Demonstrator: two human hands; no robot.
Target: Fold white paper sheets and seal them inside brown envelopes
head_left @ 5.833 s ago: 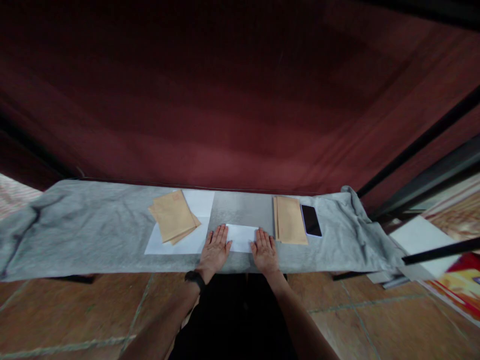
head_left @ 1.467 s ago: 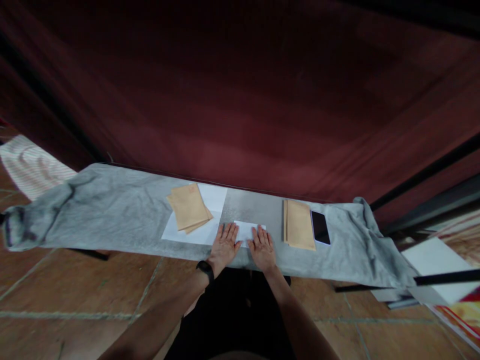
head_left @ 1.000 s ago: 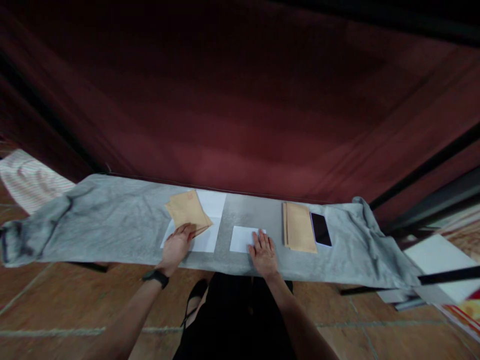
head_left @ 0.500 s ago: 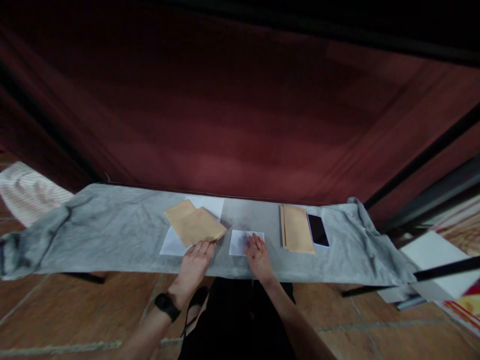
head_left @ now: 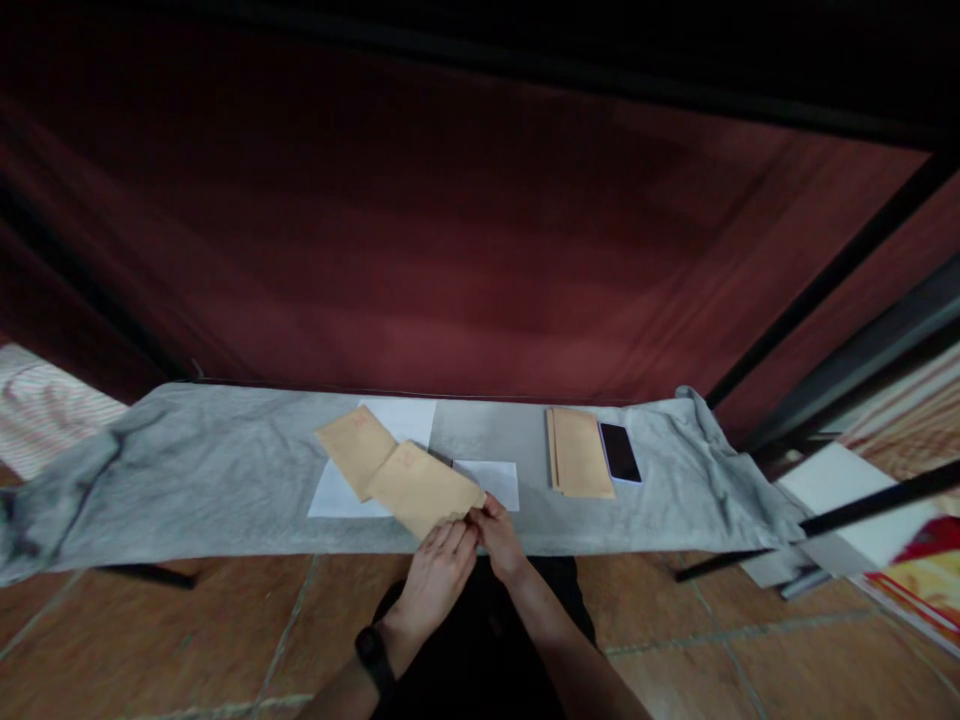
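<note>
Near the front edge of a long bench draped in a wrinkled grey cloth [head_left: 247, 470], seen from the head view, the left hand [head_left: 442, 568] and right hand [head_left: 499, 537] meet at one end of a flat, rectangular tan paper envelope [head_left: 427, 490] with a faint reddish print. Both hands appear to pinch that end, the left with fingers curled over it, the right at the corner; exact finger placement is too small to tell. The envelope slants from the hands toward ten o'clock, overlapping a second tan envelope [head_left: 354, 446] and a large white paper sheet [head_left: 341, 497] beneath. At one o'clock, a small white paper rectangle [head_left: 495, 482] lies flat, partly covered by it. The step in hand seems to be working at the envelope's gripped end; the next move would call for a light hold, lest the thin paper crease. For room, grey cloth shows beyond the small rectangle at twelve o'clock, before a dark red upright panel [head_left: 450, 335], and also widely toward nine. At two o'clock, well apart, sit a neat stack of tan envelopes [head_left: 585, 455] and a black-screened phone [head_left: 620, 453], which limit that side. The bench's front edge runs just below the hands, at six o'clock, leaving little surface there.
</note>
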